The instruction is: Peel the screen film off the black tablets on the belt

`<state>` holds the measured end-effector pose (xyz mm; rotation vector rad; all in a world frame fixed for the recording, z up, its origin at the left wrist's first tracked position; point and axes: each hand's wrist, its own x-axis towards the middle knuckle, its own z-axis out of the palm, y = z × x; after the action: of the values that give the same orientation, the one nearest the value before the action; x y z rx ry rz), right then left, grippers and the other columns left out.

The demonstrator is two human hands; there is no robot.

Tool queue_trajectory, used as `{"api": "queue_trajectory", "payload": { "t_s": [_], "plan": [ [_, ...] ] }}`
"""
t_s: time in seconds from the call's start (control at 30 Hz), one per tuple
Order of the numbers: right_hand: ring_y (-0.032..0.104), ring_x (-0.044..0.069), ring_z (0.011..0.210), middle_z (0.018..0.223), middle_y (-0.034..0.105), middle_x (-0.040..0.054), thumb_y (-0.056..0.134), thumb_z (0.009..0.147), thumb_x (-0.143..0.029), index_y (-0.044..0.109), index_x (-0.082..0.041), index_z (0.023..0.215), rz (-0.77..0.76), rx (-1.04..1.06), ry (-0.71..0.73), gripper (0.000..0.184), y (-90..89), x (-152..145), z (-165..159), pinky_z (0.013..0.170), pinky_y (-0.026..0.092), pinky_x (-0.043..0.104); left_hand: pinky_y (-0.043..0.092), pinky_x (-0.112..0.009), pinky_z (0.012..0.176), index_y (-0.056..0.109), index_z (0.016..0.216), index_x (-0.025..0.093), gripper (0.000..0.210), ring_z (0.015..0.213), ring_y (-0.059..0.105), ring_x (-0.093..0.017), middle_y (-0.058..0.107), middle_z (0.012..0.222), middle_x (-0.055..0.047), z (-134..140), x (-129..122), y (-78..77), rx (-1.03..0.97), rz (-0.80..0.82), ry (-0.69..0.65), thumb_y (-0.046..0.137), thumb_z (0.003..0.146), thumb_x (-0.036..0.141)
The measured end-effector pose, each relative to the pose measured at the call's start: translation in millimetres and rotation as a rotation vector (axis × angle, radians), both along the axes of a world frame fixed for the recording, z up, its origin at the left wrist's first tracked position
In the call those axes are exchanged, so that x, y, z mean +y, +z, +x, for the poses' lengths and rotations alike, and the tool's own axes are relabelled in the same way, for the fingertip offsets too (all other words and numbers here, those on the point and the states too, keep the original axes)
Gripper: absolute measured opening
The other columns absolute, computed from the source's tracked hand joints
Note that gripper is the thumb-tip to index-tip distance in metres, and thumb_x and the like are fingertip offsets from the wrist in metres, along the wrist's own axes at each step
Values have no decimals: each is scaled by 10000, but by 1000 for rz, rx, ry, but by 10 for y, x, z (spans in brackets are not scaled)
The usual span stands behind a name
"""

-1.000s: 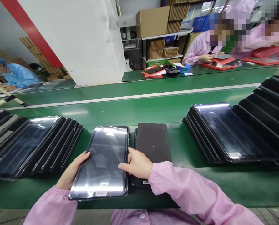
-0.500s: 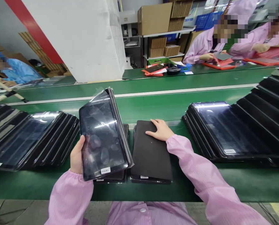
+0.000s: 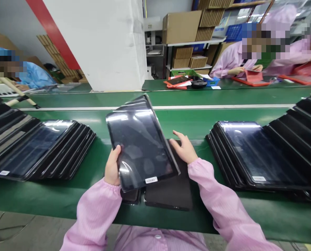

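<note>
My left hand (image 3: 113,166) is closed on the left edge of a tablet screen (image 3: 142,153), thumb on its glass. The screen is tilted, glossy, covered by clear film, and bears a white label near its lower edge. Beneath it lies a flat dark sheet (image 3: 168,197) on a low pile, partly hidden by the screen. Left of that, the corner of another dark pile (image 3: 131,198) shows. My right hand (image 3: 184,148) is open, its fingers apart, at the upper right of the dark sheet; whether it touches the sheet I cannot tell.
Leaning rows of filmed screens stand on the green bench (image 3: 192,120) at left (image 3: 37,146) and right (image 3: 255,153). Across the bench are a white pillar (image 3: 105,45), a shelf with cartons (image 3: 181,28), and co-workers (image 3: 231,62) in pink and blue clothing.
My left hand has moved the screen right, from above the left pile to over the dark sheet on the right pile. My right hand has shifted toward that sheet's right edge. The view has shifted slightly.
</note>
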<state>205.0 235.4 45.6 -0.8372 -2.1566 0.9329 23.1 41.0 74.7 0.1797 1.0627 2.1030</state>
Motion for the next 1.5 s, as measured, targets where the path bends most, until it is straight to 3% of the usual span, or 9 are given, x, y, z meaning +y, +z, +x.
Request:
{"api": "queue_trajectory", "payload": {
  "t_s": [0.1, 0.23, 0.37, 0.5, 0.67, 0.77, 0.9, 1.33, 1.5],
  "plan": [
    [670, 273, 1096, 1189, 703, 127, 171, 962, -704, 583, -197, 1335, -77, 149, 72, 752, 232, -121, 89, 944, 524, 463, 570, -319, 813, 672, 1021, 222, 423, 844, 710, -212, 742, 911, -12, 138, 193, -115, 242, 1, 25, 820, 673, 410],
    [731, 278, 848, 938, 767, 100, 676, 781, -663, 698, -177, 1055, -89, 294, -17, 558, 326, -259, 196, 732, 595, 386, 516, -324, 922, 637, 1120, 180, 479, 1011, 668, -240, 718, 1072, -69, 217, 491, -253, 743, 4, -40, 745, 747, 461],
    [722, 276, 657, 740, 755, 86, 793, 683, -585, 670, -178, 826, -31, 455, -215, 448, 186, -293, 349, 599, 594, 386, 519, -367, 939, 553, 1277, 170, 495, 1052, 671, -264, 709, 1136, -103, 182, 500, -158, 1163, -106, -299, 610, 875, 454],
    [711, 266, 559, 636, 737, 72, 835, 654, -547, 684, -187, 715, 17, 527, -287, 395, 65, -267, 520, 531, 593, 366, 371, -482, 1129, 287, 1517, 148, 806, 1379, 439, -339, 457, 1494, -197, 84, -144, -188, 1754, -221, -273, 626, 867, 483],
    [705, 272, 509, 572, 727, 68, 885, 607, -498, 725, -194, 625, 29, 496, -262, 344, 2, -184, 626, 500, 610, 368, 282, -467, 1172, 518, 1391, 272, 732, 1343, 486, -304, 529, 1455, -117, -167, -1161, -771, 2320, -387, -264, 723, 760, 580],
    [693, 275, 486, 527, 705, 55, 919, 544, -477, 717, -202, 582, 33, 480, -250, 343, -24, -151, 630, 497, 617, 381, 317, -442, 1150, 622, 1265, 308, 627, 1272, 557, -276, 621, 1356, -97, -365, -1333, -1085, 2321, -399, -115, 702, 742, 644],
    [686, 266, 467, 520, 696, 52, 889, 596, -493, 699, -189, 642, 26, 537, -291, 362, -27, -153, 559, 472, 602, 370, 318, -427, 1150, 652, 1227, 302, 585, 1230, 594, -264, 678, 1270, -91, -535, -1160, -1244, 2329, -347, -1, 668, 762, 656],
    [748, 320, 657, 721, 760, 89, 822, 597, -633, 594, -230, 850, -100, 596, -268, 528, 159, -85, 26, 647, 626, 469, 374, -439, 1086, 515, 1411, 357, 673, 1207, 613, -319, 626, 1357, -77, -740, -917, -1190, 2318, -533, -163, 676, 800, 587],
    [745, 319, 669, 728, 754, 82, 823, 592, -608, 579, -231, 841, -134, 577, -233, 514, 127, -134, -21, 644, 623, 463, 423, -455, 1034, 537, 1398, 265, 820, 1193, 595, -335, 610, 1360, -127, -525, -707, -856, 2022, -466, -225, 601, 741, 751]
  ]
}}
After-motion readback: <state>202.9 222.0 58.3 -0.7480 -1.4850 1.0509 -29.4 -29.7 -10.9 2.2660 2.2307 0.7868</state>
